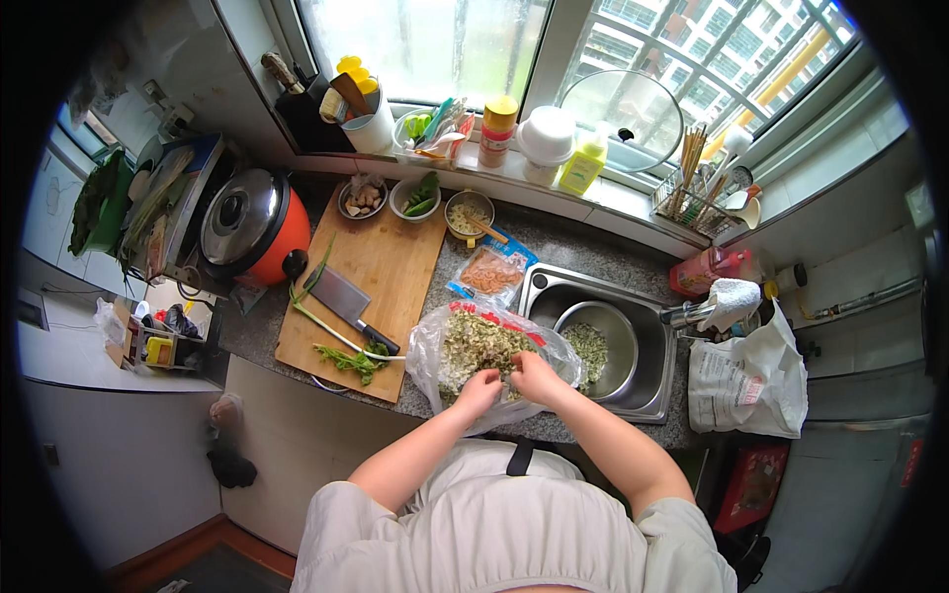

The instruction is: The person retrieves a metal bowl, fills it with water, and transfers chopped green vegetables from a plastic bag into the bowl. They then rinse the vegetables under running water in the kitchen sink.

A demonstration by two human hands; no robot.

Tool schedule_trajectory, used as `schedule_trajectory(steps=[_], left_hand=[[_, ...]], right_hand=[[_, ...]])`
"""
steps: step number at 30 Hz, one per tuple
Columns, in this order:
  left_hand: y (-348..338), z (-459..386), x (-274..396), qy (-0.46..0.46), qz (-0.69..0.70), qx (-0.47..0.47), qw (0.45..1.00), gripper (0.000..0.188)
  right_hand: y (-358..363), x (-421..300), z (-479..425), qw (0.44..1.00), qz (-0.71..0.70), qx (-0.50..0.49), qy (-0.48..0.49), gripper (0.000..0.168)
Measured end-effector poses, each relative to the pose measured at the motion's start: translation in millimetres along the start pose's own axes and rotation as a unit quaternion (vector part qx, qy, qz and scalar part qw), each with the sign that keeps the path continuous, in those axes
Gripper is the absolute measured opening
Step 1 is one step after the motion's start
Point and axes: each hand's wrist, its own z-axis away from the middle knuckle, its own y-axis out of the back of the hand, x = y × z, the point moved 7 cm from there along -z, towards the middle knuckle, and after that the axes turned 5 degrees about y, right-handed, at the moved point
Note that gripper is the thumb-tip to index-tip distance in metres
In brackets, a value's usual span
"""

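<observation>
A clear plastic bag [424, 354] with red print lies open on the counter, full of small pale green and brownish plant bits [482, 337] that look like flower buds. Over its near side is my left hand [480, 391], fingers bent close together. My right hand [535, 378] reaches into the heap beside it, fingertips among the bits. Whether either hand pinches anything is too small to tell. Right of the bag, a stainless steel bowl [626, 348] sits in the sink [660, 396]. Similar green bits [589, 352] lie in the bowl, partly hidden by the bag.
A cleaver [341, 296], a green onion [319, 317] and leafy greens [356, 363] rest on the wooden cutting board [393, 252]. Behind stand small bowls [362, 199] and a packet of shrimp-like food [491, 268]. An orange electric cooker [285, 230] is left; a white bag [749, 378] stands right.
</observation>
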Motion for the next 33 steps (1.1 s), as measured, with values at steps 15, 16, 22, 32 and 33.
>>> schedule_trajectory(steps=[15, 16, 22, 32, 33], left_hand=[[-33.3, -37.9, -13.0, 0.104, 0.448, 0.221, 0.86, 0.042], [-34.4, -38.1, -14.6, 0.134, 0.413, 0.224, 0.873, 0.047], [-41.1, -43.9, -17.1, 0.189, 0.511, 0.164, 0.823, 0.044], [-42.3, -60.8, -14.2, 0.165, 0.573, 0.088, 0.798, 0.059], [-42.0, -61.6, -15.9, 0.172, 0.58, 0.085, 0.792, 0.06]], right_hand=[[-27.8, 96.1, -75.8, 0.981, 0.062, 0.118, -0.14, 0.052], [-29.5, 93.6, -78.4, 0.98, 0.059, 0.095, -0.165, 0.054], [-31.0, 76.1, -83.8, 0.981, 0.074, 0.066, -0.166, 0.058], [-35.1, 55.7, -94.5, 0.979, 0.148, 0.008, -0.142, 0.07], [-37.4, 53.3, -94.0, 0.984, 0.112, -0.003, -0.138, 0.07]])
